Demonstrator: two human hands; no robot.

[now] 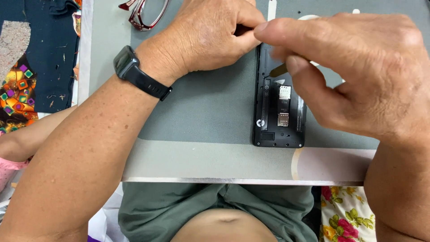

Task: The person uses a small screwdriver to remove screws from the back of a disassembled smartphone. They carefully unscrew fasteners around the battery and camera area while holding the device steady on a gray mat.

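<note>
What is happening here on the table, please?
A person works on a black phone that lies on a grey mat with its back cover off, so the card slots show. The left hand, with a dark watch on its wrist, presses at the top edge of the phone. The right hand pinches a thin tool and points it into the upper part of the phone. Red glasses lie further back on the mat.

Black phone [278, 112] flat on the grey mat, back cover off (card slots exposed).
</note>
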